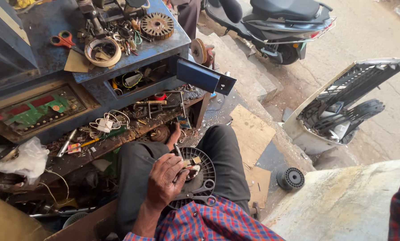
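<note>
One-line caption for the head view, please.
Left hand steadies a round black fan part on the lap beside grey scissors.

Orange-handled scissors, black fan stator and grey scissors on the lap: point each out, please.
Orange-handled scissors (62, 40): head view, on the handle loops.
Black fan stator (203, 165): head view, on its ribbed outer ring.
Grey scissors (204, 191): head view, on the handle loops.

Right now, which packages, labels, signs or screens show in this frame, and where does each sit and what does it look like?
Panel: flat rectangular board with green and red fields, in the workbench's left recess.
Plastic bag: crumpled, whitish, on the lower left shelf.
Small label card: red and yellow, among the shelf clutter.
No lit screens or signs visible.
</note>
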